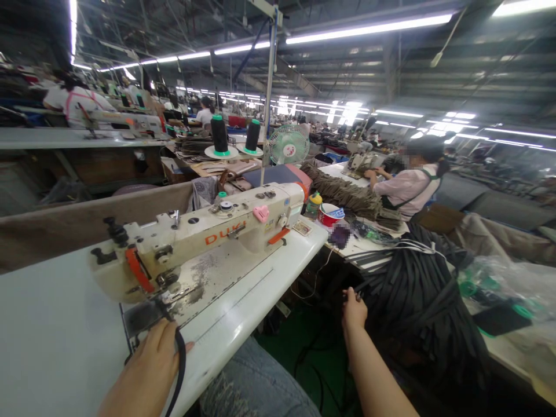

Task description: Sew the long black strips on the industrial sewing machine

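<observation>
My left hand point(152, 359) holds a strip point(181, 359) at the machine point(243, 234); my right hand point(355, 314) curls near the straps point(417, 289), its hold I can't tell.

This is a large sewing workshop: an industrial sewing machine point(226, 227) stands on the bench point(52, 324) just beyond the left hand point(150, 362), a heap of dark strips point(417, 289) hangs beside the right hand point(355, 313), and past both hands black thread cones point(219, 136) stand and people point(412, 188) sit at work under long tube lights point(369, 29) and a metal roof point(434, 69).
</observation>
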Demonstrator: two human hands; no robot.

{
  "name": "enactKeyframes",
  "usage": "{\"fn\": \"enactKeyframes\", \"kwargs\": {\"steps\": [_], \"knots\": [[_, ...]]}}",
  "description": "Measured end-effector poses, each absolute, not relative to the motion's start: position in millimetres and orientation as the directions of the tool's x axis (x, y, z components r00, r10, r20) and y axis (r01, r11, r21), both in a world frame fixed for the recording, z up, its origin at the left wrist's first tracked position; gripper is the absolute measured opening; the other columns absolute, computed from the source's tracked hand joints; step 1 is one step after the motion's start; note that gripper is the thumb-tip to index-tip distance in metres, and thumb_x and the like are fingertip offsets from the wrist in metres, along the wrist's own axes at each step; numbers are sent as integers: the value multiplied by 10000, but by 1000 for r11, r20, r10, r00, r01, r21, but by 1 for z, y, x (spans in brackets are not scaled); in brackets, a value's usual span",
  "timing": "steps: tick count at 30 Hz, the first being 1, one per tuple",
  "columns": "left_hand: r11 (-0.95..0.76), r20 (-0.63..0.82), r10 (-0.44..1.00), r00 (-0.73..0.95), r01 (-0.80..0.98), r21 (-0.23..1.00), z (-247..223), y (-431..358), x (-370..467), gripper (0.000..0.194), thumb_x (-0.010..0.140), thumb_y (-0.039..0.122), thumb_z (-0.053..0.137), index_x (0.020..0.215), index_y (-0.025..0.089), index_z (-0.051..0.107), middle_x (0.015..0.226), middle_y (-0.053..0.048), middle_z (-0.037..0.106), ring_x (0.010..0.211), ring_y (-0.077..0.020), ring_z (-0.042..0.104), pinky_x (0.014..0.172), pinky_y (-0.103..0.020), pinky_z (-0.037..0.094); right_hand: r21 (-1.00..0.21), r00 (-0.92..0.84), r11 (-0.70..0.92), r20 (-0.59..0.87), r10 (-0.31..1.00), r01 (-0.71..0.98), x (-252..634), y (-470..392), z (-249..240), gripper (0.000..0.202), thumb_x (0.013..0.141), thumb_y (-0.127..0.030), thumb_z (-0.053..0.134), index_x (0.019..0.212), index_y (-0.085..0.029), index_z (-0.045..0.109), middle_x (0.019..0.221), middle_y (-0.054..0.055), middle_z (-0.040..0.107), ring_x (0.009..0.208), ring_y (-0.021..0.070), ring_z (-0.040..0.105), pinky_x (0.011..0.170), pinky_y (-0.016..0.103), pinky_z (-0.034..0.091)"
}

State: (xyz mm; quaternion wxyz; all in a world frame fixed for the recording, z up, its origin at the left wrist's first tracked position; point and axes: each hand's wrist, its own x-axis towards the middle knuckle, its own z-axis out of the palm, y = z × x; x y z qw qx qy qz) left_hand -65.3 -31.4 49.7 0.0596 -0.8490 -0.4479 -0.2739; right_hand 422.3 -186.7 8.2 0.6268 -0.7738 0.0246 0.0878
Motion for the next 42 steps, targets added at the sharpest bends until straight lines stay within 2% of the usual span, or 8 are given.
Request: {"fn": "enactKeyframes", "kwargs": {"steps": [9, 13, 17, 24, 30, 33, 37, 42], "knots": [[-589, 483, 749, 454, 790, 172, 39, -28, -69, 333, 986, 338, 501, 1198, 103, 604, 1287, -232, 627, 1146, -335, 666, 1006, -444, 539, -901, 828, -362, -384, 409, -239, 335, -172, -18, 271, 983, -413, 662, 923, -148, 668, 686, -66, 611, 474, 53, 490, 459, 191, 430], [-596, 460, 745, 484, 791, 134, 40, -28, -71, 317, 993, 333, 486, 1193, 124, 615, 1287, -205, 644, 1181, -320, 653, 1038, -439, 527, -941, 853, -281, -298, 428, -188, 351, -168, 10, 384, 970, -533, 623, 912, -156, 668, 621, -72, 576, 426, 48, 403, 414, 190, 312], [-609, 465, 732, 497, 783, 122, 38, -26, -72, 313, 1003, 318, 457, 1166, 125, 644, 1252, -198, 661, 1215, -320, 641, 1052, -440, 524, -981, 875, -185, -145, 463, -64, 351, -160, 42, 618, 829, -774, 596, 878, -167, 700, 588, -30, 592, 462, 87, 438, 427, 227, 265], [-705, 488, 616, 619, 709, -9, 21, -24, -89, 395, 959, 147, 404, 1218, 165, 702, 1314, -147, 677, 1302, -297, 600, 1091, -442, 518, -977, 750, -116, 60, 659, 181, 289, -139, 82, 560, 740, -707, 745, 944, -186, 741, 709, 2, 647, 641, 161, 576, 621, 287, 459], [-601, 495, 677, 545, 797, -57, 28, -36, -77, 465, 948, 52, 385, 1324, 109, 652, 1369, -189, 651, 1266, -305, 632, 1083, -463, 532, -945, 505, -63, 115, 855, 321, 260, -132, 109, 483, 827, -669, 693, 729, -196, 718, 655, 15, 622, 611, 162, 560, 602, 287, 461], [-584, 467, 694, 548, 808, -78, 41, -40, -67, 494, 927, 3, 369, 1343, 88, 622, 1373, -197, 644, 1267, -299, 634, 1087, -456, 521, -920, 402, -53, 116, 908, 387, 255, -130, 109, 471, 794, -656, 737, 888, -197, 782, 765, 58, 714, 699, 203, 636, 636, 292, 528], [-556, 396, 758, 518, 831, -20, 57, -42, -58, 487, 924, -9, 406, 1374, 57, 578, 1373, -217, 631, 1297, -292, 615, 1147, -446, 461, -894, 284, -45, 94, 954, 445, 254, -126, 100, 516, 781, -647, 749, 1058, -216, 798, 976, 95, 781, 781, 223, 709, 731, 293, 602], [-558, 381, 769, 514, 830, 7, 66, -41, -55, 417, 973, 63, 442, 1367, 51, 578, 1335, -207, 651, 1294, -288, 618, 1151, -422, 457, -817, 101, 78, 164, 981, 571, 250, -118, 103, 387, 784, -602, 760, 948, -259, 830, 950, 84, 793, 799, 227, 730, 752, 262, 609]]}}
